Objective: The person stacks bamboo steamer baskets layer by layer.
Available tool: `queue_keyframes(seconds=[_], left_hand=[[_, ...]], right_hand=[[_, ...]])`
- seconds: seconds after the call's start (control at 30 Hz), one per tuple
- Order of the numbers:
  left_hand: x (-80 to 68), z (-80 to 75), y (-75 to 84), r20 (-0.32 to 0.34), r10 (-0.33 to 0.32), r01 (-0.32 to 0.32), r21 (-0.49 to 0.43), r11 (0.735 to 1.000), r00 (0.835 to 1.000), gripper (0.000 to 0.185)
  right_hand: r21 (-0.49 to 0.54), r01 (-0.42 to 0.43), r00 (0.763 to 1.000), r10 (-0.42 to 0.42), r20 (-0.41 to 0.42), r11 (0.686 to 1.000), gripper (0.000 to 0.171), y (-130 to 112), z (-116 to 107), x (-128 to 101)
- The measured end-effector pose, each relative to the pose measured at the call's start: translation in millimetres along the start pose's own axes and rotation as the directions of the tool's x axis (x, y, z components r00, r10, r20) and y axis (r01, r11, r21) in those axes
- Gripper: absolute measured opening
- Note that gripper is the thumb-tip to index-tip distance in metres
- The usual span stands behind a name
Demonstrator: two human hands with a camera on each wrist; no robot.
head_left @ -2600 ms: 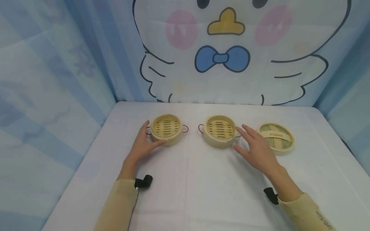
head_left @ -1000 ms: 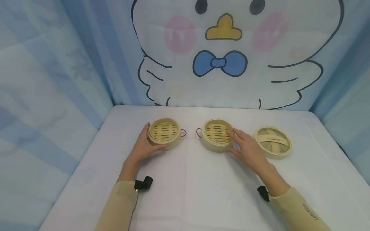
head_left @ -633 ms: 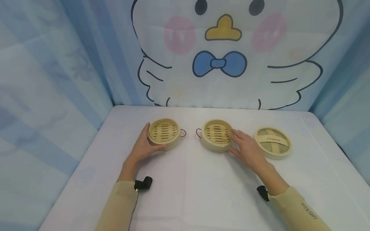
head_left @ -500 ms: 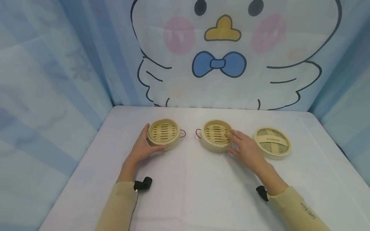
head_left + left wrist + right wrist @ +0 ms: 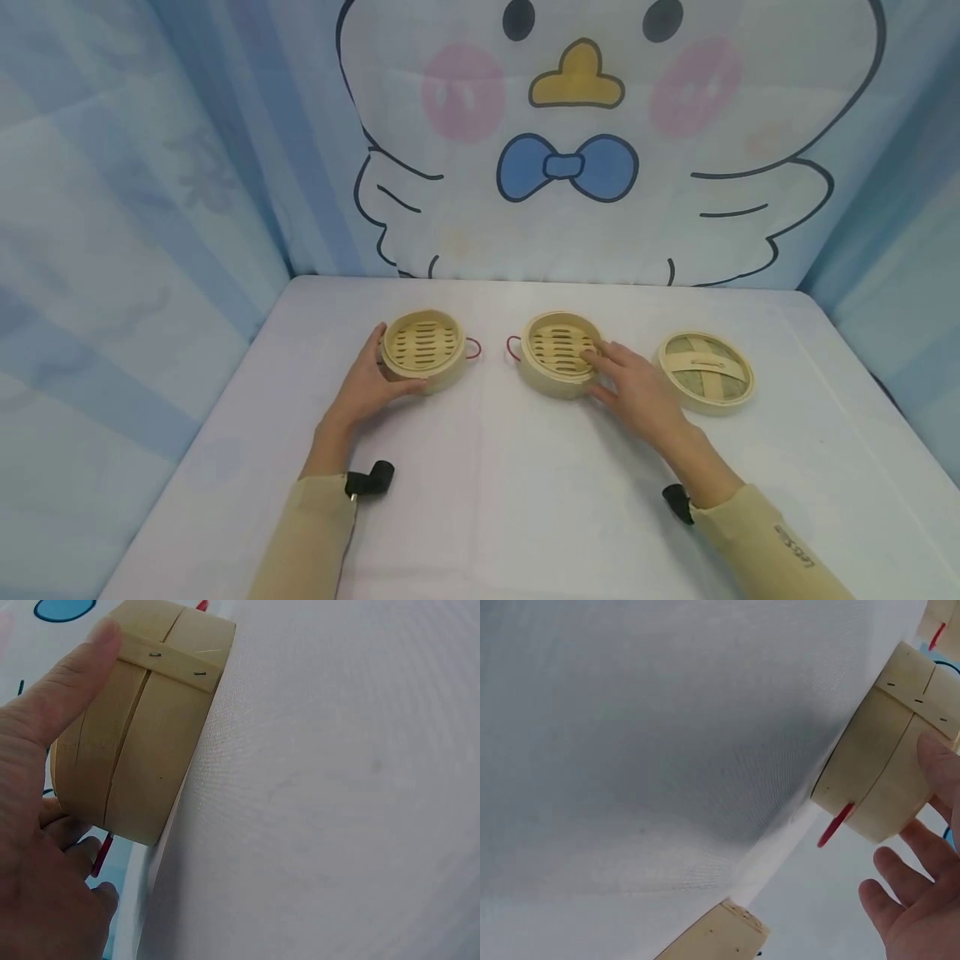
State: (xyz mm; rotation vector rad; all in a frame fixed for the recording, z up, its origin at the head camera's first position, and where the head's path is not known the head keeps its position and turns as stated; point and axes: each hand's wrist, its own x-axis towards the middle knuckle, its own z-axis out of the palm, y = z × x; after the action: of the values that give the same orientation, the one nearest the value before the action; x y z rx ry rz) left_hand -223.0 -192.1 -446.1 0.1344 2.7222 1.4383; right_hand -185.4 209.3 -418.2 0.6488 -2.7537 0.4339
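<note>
On the white table stand two round bamboo steamer baskets with slatted bottoms and red side loops. My left hand (image 5: pixel 369 382) grips the left basket (image 5: pixel 426 343), thumb on its near wall and fingers round its left side. In the left wrist view the thumb presses the stapled band of this basket (image 5: pixel 161 727). My right hand (image 5: pixel 637 392) pinches the right wall of the other basket (image 5: pixel 555 383), a fingertip over the rim and the thumb outside. The right wrist view shows the thumb on this basket's wall (image 5: pixel 885 750), the lower fingers spread off it.
A round bamboo lid (image 5: pixel 707 372) with a strap handle lies right of the right hand. A curtain with a cartoon bird (image 5: pixel 570 225) hangs behind the table (image 5: pixel 480 517), and blue drapes (image 5: pixel 135 250) stand at the sides.
My right hand has moved left from beside the right basket onto its rim. The left hand has closed round the left basket. Both baskets and the lid keep their places on the table.
</note>
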Motion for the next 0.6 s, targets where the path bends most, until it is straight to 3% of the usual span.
queue_keyframes(seconds=[0.3, 0.6], left_hand=[[-0.4, 1.0, -1.2, -0.002, -0.036, 0.036, -0.004, 0.999, 0.999, 0.131], [0.1, 0.9, -1.8, -0.004, -0.027, 0.027, -0.011, 1.000, 1.000, 0.129]], right_hand=[[0.027, -0.028, 1.000, 0.028, -0.004, 0.999, 0.044, 1.0, 2.1, 1.0], [0.040, -0.049, 0.999, 0.049, -0.012, 0.998, 0.041, -0.3, 2.2, 1.9]])
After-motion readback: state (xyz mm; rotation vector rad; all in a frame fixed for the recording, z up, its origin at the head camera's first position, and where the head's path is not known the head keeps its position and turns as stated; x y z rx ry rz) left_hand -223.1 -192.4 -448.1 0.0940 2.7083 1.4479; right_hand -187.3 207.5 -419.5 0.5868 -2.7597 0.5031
